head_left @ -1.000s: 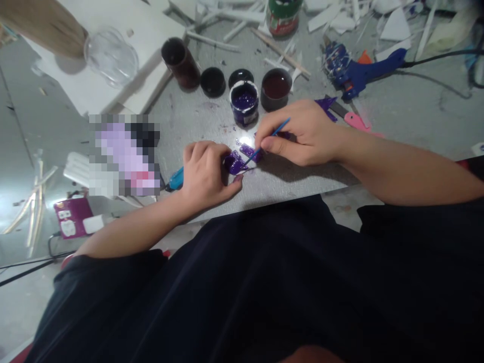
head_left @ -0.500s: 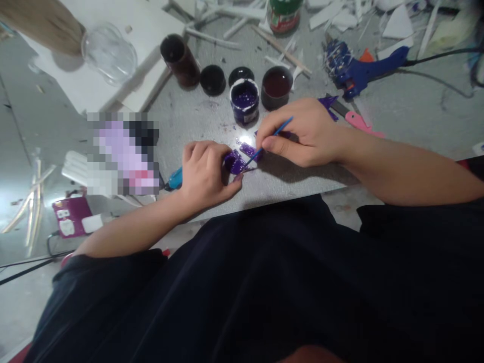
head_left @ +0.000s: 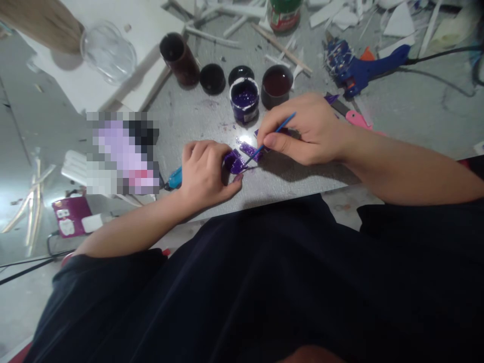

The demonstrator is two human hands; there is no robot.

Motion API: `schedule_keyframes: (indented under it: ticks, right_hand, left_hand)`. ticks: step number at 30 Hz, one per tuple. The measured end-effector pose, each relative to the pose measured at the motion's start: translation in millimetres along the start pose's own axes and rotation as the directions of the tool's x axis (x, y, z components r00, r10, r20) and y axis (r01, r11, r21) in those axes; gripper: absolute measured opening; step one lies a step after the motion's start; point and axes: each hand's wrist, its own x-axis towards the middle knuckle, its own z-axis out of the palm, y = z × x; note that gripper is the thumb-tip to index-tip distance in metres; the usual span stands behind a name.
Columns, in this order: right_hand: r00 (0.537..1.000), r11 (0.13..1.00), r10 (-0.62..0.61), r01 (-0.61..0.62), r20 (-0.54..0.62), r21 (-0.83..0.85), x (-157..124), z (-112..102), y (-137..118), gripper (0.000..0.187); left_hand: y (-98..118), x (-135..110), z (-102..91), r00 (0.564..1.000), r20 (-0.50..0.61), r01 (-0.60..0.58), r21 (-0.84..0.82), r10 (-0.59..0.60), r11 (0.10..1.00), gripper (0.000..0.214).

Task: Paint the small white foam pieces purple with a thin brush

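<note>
Between the fingers and thumb of my left hand (head_left: 204,174) is a small piece wet with purple paint (head_left: 233,162), held down at the table. My right hand (head_left: 302,132) pinches a thin blue paintbrush (head_left: 284,122), its tip slanting down to that piece's right edge. Glossy purple paint also covers a flat strip (head_left: 250,150) lying between my hands. An open jar of purple paint (head_left: 244,103), its rim smeared white, stands just beyond them. Beside it is a cup of dark reddish liquid (head_left: 277,85). My left fingertips partly hide the held piece.
A blue glue gun (head_left: 355,70) with a cord lies at the far right, near a pink-handled cutter (head_left: 357,120). A dark brown jar (head_left: 179,58) and a black lid (head_left: 212,79) stand at the back. White scraps lie behind. A purple box (head_left: 71,216) sits at left.
My right hand and the paintbrush have shifted very slightly, the handle's top end moving a little up and right. My left hand stays in place.
</note>
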Motion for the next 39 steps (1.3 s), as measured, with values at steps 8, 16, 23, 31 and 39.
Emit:
schedule_keyframes:
  ticks: [8,16,23,31,39]
  right_hand:
    - [0.996,0.999,-0.032,0.029,-0.084,-0.042,0,-4,-2,0.029]
    - [0.999,0.999,-0.051,0.051,-0.001,0.012,1,-2,-2,0.035]
    - [0.999,0.999,-0.029,0.029,0.044,-0.012,-1,2,4,0.04]
    - [0.998,0.998,-0.051,0.052,0.023,-0.03,1,-4,2,0.034]
    - [0.998,0.993,-0.063,0.065,0.024,-0.095,1,-11,2,0.033]
  left_hand:
    - [0,-2,1.7,0.999,0.039,0.031,0.01,-0.031,0.999,0.055]
    - [-2,-2,1.7,0.999,-0.005,-0.037,0.032,0.037,0.999,0.058]
    - [0,2,-0.2,0.997,-0.032,-0.065,0.03,0.066,0.997,0.053]
    - [1,1,-0.2,0.998,-0.023,-0.05,0.04,0.051,0.998,0.052]
    - [0,-2,-0.6,0.998,0.057,0.036,0.0,-0.036,0.999,0.054]
